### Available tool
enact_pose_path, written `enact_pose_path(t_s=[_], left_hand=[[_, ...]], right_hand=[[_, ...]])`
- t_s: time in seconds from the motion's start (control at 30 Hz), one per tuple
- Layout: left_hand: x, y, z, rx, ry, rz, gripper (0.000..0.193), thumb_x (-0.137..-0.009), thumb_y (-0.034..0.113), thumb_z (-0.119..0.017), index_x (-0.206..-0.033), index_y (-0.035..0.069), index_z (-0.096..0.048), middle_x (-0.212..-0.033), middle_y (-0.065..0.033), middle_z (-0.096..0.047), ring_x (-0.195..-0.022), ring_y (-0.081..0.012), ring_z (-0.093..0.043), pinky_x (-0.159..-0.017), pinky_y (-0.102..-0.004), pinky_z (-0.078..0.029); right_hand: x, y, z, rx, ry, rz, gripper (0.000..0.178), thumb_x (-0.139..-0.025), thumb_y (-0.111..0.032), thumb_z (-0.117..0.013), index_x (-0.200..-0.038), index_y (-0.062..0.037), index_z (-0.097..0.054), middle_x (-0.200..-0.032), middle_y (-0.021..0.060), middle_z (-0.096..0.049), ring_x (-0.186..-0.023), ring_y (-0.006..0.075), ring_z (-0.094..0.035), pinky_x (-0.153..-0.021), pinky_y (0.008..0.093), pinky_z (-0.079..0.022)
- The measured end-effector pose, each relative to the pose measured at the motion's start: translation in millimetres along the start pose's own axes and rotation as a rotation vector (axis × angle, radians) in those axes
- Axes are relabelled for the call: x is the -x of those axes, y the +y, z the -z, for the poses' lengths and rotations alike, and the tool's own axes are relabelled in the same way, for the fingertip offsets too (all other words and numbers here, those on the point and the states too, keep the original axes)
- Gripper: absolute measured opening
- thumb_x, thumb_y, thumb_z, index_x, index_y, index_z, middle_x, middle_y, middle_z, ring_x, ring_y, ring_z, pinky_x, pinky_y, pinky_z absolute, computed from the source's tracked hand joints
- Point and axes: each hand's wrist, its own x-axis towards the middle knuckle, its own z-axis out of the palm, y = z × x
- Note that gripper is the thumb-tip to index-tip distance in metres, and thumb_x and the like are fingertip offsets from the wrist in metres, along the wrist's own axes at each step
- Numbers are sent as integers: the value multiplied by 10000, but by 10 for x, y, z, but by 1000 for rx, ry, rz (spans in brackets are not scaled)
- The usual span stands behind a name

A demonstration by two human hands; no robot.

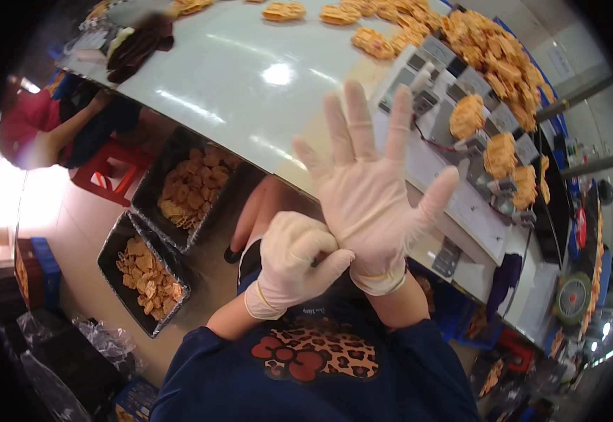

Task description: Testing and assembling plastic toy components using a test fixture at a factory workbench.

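Both hands wear thin whitish gloves. My right hand (369,190) is raised in front of my chest, palm toward me, fingers spread wide and holding nothing. Beside it, my left hand (296,260) is curled closed, its thumb and fingers pinching at the heel of the right glove (380,271), just above the cuff. What lies inside the left fist is hidden. Beyond the right hand stands a bench device (454,112) with a row of small grey blocks and clamps. Several yellow-orange crumpled bundles (500,155) sit on it.
A glossy white table (250,77) spreads ahead, with a heap of yellow-orange bundles (489,56) at the far right. Two black lined bins (187,278) of tan pieces stand on the floor at left, near a red stool (113,172) and another person (28,130). A green fan (572,299) is at right.
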Motion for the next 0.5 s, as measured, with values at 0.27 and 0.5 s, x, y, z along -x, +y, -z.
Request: enact_pose_path(t_s=[0.27,0.5], left_hand=[[77,48,-188,176,-220,-206,227,-797,146,-770,-754,116,-549,-775,-22,-578,-721,-241,-568,-662,-373,-439],[-91,-3,-77,569,-221,-76,356,-904,376,-742,-1049,58,-671,-1093,-69,-696,-1020,-249,-653,-899,-364,-481]], right_hand=[[163,-174,217,188,-118,117,1036,-835,-848,-457,-1633,-313,-69,-1684,147,-147,-1529,437,-156,-1163,688,-218],[208,-361,129,437,-44,259,1072,-856,-779,-520,-1640,-237,-29,-1667,216,-140,-1505,474,-204,-1167,647,-266]])
